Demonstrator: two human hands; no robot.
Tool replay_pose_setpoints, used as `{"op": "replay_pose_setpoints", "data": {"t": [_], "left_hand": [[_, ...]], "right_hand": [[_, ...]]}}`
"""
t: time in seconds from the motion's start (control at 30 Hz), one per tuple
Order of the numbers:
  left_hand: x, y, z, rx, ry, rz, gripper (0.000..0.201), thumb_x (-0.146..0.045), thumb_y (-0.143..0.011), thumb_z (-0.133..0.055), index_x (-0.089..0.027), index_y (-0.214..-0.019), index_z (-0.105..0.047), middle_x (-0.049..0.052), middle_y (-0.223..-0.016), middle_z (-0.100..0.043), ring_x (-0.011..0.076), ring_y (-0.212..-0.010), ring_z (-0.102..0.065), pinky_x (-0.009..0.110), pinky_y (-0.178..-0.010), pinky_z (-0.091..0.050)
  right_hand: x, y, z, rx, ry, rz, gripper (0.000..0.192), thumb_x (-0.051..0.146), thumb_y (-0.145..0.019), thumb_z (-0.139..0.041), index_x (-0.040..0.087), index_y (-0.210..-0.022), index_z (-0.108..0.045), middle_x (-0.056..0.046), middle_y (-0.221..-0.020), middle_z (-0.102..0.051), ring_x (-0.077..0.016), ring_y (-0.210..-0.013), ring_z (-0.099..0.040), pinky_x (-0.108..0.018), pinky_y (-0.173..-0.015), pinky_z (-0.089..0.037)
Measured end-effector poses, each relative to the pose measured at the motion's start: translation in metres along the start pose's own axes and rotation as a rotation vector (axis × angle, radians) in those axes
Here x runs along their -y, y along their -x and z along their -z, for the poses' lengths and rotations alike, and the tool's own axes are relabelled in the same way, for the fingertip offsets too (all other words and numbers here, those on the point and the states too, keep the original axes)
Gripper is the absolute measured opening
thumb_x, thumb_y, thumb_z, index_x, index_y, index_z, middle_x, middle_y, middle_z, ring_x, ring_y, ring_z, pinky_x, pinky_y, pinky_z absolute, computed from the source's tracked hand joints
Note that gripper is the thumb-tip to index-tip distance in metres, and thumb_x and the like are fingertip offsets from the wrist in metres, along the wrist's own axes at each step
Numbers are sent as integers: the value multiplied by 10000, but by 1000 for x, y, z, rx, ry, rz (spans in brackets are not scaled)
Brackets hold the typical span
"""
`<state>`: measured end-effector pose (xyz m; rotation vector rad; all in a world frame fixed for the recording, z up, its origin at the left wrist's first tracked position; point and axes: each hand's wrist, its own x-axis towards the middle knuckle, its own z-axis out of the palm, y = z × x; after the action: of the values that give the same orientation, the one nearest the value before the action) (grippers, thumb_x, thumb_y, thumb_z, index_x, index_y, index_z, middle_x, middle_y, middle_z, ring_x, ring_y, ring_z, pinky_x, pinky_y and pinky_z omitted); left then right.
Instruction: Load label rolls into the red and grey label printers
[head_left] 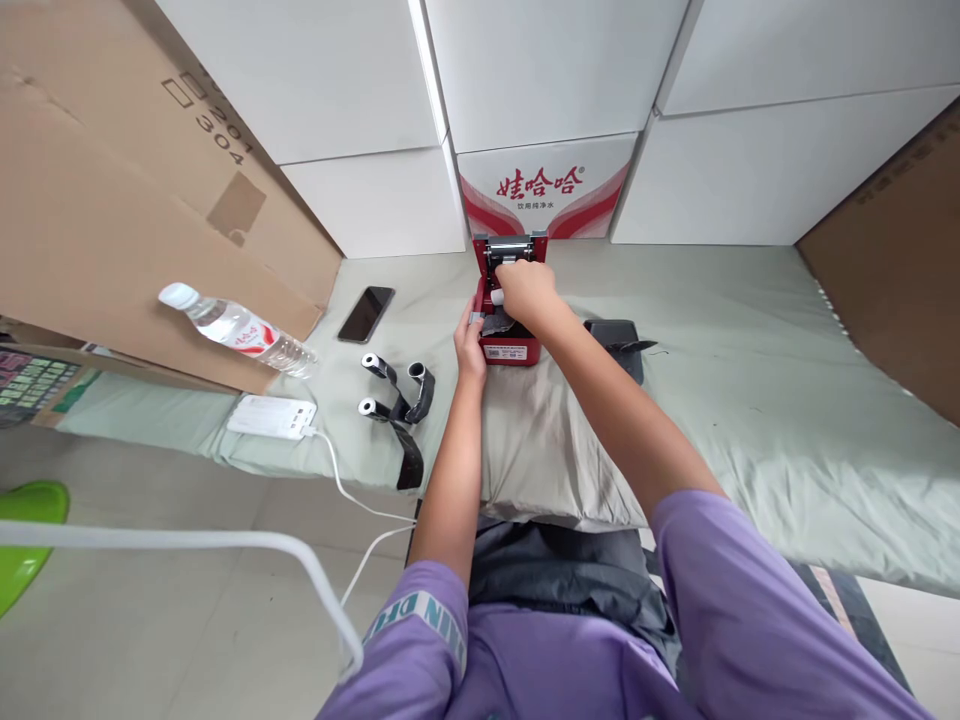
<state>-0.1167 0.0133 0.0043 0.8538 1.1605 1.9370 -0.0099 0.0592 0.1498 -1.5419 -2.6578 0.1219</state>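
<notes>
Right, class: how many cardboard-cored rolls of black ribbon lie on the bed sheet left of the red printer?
3. One lies farthest back, one right of it curls upward, and one nearest the white power strip trails forward. More could be hidden inside the red printer.

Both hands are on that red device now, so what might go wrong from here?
The red device sits on a soft cloth-covered surface; pressure from the right hand may tip it despite the left hand bracing its side. The black cover lying loose beside the right forearm could be knocked. The water bottle lies near the power strip.
</notes>
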Motion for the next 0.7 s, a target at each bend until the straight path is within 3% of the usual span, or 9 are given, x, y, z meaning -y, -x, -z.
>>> {"op": "replay_pose_setpoints", "data": {"t": [0.33,0.53,0.7], "left_hand": [[13,1,-5,-42,45,-31,592,-461,-924,-619,-179,-1440,-686,93,-1487,-693,270,-1472,-582,393,-1261,-419],[6,6,-9,-61,19,5,669,-528,-933,-645,-150,-1486,-651,120,-1519,-665,287,-1496,-557,383,-1263,-416],[6,6,-11,-80,31,42,604,-448,-973,-611,-178,-1513,-630,84,-1449,-720,260,-1439,-613,388,-1247,-446]], "right_hand": [[-7,3,-3,18,-14,29,361,80,-942,-537,101,-1232,-752,-245,-1234,-767,-361,-1179,-734,-412,-964,-502],[-8,2,-3,30,-26,42,360,101,-924,-555,104,-1224,-754,-238,-1228,-767,-347,-1198,-678,-413,-980,-466],[-12,9,-6,-48,-102,38,424,78,-929,-509,128,-1288,-730,-216,-1264,-757,-343,-1143,-681,-401,-909,-484]]}}
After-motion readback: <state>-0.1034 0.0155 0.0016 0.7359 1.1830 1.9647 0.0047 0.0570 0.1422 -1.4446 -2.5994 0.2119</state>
